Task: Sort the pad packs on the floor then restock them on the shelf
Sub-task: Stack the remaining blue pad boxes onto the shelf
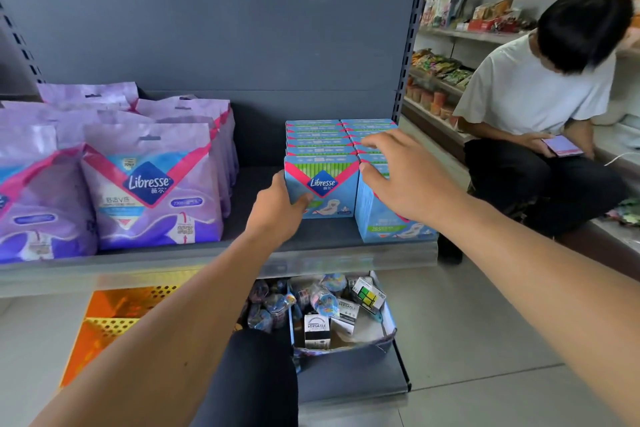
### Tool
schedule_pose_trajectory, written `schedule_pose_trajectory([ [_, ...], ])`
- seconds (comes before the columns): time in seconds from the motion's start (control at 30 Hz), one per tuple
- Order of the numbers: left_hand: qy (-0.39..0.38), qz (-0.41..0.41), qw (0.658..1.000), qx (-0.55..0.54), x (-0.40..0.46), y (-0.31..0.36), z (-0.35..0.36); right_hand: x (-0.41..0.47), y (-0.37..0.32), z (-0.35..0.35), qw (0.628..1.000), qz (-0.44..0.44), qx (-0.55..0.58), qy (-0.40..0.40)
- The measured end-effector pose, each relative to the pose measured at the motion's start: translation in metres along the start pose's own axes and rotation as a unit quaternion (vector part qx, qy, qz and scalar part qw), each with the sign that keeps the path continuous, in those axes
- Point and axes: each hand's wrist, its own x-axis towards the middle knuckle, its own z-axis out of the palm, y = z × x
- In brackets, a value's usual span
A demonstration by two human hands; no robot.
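**Blue pad boxes squared up on the shelf**

The front blue cardboard pad box [322,185] is gripped at its left edge by the left hand [277,210]. The neighbouring box [388,215] is pressed by the right hand [405,177], fingers spread. Glossy purple pad bags [152,184] are stood left on the grey metal shelf [207,253].

I have one view only, a wide-angle camera worn on the head, looking forward and down. It faces the grey shelf [194,255] close up, both forearms reaching in from the bottom edge. The floor [467,322] fills the lower frame, and a side aisle with a seated person [540,104] bends along the right edge.
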Motion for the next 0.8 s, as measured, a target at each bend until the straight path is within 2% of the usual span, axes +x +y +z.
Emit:
schedule_pose_trajectory([
  [0.37, -0.029, -0.047, 0.998, -0.008, -0.006, 0.017, -0.002, -0.007, -0.002, -0.002, 0.996, 0.005, -0.071, -0.053],
  [0.5, -0.013, -0.049, 0.998, -0.031, -0.016, 0.026, -0.01, -0.01, -0.002, -0.006, 0.995, 0.002, -0.076, -0.064],
  [0.57, 0.03, -0.009, 0.999, -0.001, -0.024, 0.028, -0.016, -0.014, -0.002, -0.009, 0.995, 0.004, -0.075, -0.06],
  [0.67, 0.127, 0.117, 0.98, 0.094, -0.037, 0.034, -0.025, -0.025, -0.004, -0.016, 0.994, 0.005, -0.087, -0.062],
  [0.73, 0.138, 0.189, 0.961, 0.146, -0.046, 0.048, -0.028, -0.034, -0.005, -0.024, 0.993, 0.006, -0.1, -0.064],
  [0.8, 0.118, 0.233, 0.95, 0.174, -0.055, 0.067, -0.027, -0.045, -0.007, -0.035, 0.992, 0.014, -0.105, -0.068],
])
